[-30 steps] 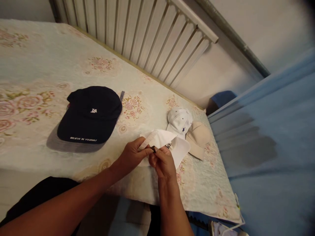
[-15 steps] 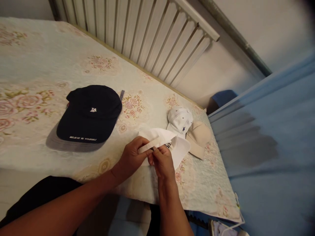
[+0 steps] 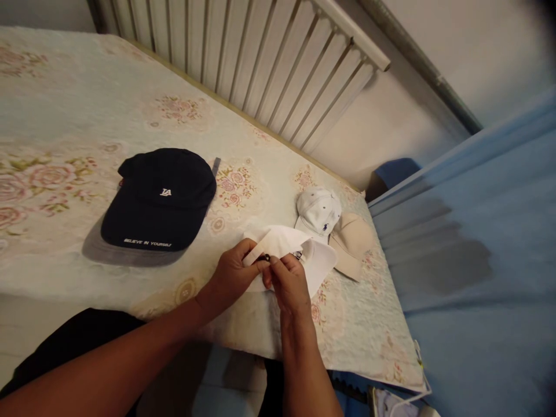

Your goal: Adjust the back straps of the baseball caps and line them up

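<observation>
A white cap (image 3: 299, 252) lies near the front edge of a bed. My left hand (image 3: 232, 275) pinches the cap's back strap, and my right hand (image 3: 287, 284) pinches the same strap at a small dark buckle (image 3: 266, 258); the fingertips of both hands meet there. Behind the white cap lie another white cap with a small dark logo (image 3: 318, 210) and a beige cap (image 3: 353, 242), overlapping. To the left sits a navy cap (image 3: 160, 200) with white lettering and a grey brim.
The bed has a pale floral quilt (image 3: 87, 116). White bars of a bed rail (image 3: 269, 58) run along the far side. A blue curtain (image 3: 478, 249) hangs at the right. Dark clothing (image 3: 73, 341) shows at the lower left.
The strap's free end, which stuck out leftward from my fingers, is now drawn in; the small dark buckle shows between my fingertips. My hands stay in the same place.
</observation>
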### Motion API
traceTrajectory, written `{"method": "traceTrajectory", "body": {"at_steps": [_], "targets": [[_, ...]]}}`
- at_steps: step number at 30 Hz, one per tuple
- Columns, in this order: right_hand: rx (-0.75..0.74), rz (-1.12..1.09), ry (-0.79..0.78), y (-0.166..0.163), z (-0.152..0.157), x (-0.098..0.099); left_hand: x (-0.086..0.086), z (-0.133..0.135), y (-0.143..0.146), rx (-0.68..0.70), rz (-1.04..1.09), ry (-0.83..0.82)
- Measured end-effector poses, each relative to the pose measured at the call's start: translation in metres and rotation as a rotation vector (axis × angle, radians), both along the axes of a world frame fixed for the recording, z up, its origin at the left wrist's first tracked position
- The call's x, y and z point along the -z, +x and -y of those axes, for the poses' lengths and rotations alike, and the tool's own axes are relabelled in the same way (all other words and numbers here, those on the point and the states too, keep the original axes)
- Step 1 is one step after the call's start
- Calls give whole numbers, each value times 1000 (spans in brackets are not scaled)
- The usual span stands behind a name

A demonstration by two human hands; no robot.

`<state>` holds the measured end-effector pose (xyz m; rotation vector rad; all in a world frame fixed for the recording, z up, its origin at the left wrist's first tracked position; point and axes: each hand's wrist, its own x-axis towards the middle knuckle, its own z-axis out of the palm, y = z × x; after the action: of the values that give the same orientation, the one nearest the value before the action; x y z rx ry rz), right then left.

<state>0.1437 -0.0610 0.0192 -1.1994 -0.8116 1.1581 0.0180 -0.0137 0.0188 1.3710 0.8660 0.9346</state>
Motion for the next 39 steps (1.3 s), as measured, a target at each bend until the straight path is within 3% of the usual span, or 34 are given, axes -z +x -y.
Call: {"method": "traceTrajectory", "body": {"at_steps": [5, 10, 17, 25, 39], "targets": [[34, -21, -53, -3, 0, -3, 0, 1, -1, 12, 36, -24], [28, -186, -90, -1, -1, -11, -2, -1, -5, 83, 136, -12], [26, -359, -68, 9, 0, -18, -5, 2, -8, 183, 76, 80], [-14, -469, -85, 17, 0, -19, -5, 3, -7, 209, 81, 39], [-42, -211, -46, -2, 0, -9, 0, 4, -1, 11, 43, 38]]}}
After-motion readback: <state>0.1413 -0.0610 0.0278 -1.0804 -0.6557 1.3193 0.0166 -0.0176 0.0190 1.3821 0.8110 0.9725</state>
